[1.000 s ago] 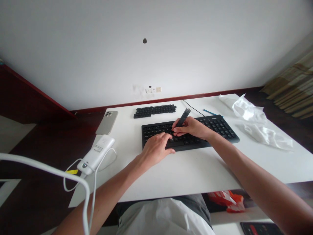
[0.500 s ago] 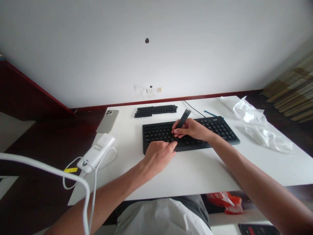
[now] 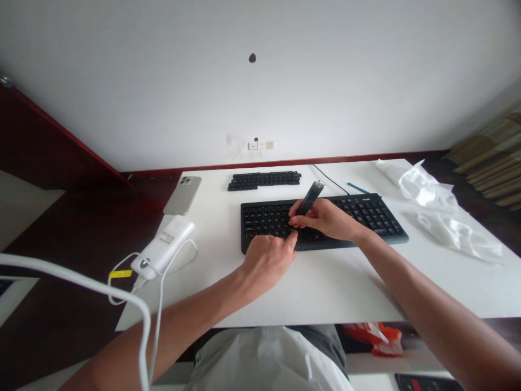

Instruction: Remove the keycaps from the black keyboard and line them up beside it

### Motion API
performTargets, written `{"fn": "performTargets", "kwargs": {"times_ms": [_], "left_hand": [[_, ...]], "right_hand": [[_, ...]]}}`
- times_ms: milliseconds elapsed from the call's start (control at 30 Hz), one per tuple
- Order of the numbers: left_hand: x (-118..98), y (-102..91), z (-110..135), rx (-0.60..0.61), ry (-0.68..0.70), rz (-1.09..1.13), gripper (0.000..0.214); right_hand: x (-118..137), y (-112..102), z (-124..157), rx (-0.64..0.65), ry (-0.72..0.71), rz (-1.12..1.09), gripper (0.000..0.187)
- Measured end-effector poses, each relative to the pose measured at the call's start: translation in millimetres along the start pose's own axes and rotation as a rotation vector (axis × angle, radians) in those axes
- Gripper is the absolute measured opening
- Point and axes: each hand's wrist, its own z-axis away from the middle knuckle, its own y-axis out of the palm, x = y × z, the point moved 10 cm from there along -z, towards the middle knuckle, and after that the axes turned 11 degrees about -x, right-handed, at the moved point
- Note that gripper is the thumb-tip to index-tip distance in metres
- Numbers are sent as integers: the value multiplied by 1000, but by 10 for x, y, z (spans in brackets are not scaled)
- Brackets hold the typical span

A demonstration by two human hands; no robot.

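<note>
A black keyboard (image 3: 376, 217) lies at a slight slant on the white desk. My right hand (image 3: 321, 217) grips a thick, dark pen-shaped tool (image 3: 308, 200) with a shiny upper end. That tool leans over the middle keys, and its lower tip is hidden by my fingers. My left hand (image 3: 271, 260) rests at the keyboard's front edge, its index finger stretched out onto the keys close to my right fingertips. The other left fingers are bent and partly hidden; nothing shows in them. Behind the keyboard sit rows of black keycaps (image 3: 264, 180).
A phone (image 3: 183, 195) and a white device (image 3: 165, 247) with a cable lie at the desk's left edge. A blue stick (image 3: 362, 188) is behind the keyboard. Clear plastic wrapping (image 3: 431, 187) covers part of the right side. A white cable (image 3: 101, 288) crosses the lower left.
The view has shifted slightly, so the desk items appear a little farther right. My left index finger stretches out more beside the right fingertips, and the tool tilts slightly more to the right.
</note>
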Motion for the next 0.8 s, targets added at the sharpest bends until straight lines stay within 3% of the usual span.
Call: {"fn": "performTargets", "kwargs": {"times_ms": [267,533,800], "left_hand": [[-35,1,13,-15,28,-13,46],[-54,23,47,-41,45,-39,47],[-39,0,49,1,7,-39,52]], "right_hand": [[1,19,11,24,-28,110,34],[255,88,92,102,-151,176,30],[333,58,108,108,-192,188,29]]}}
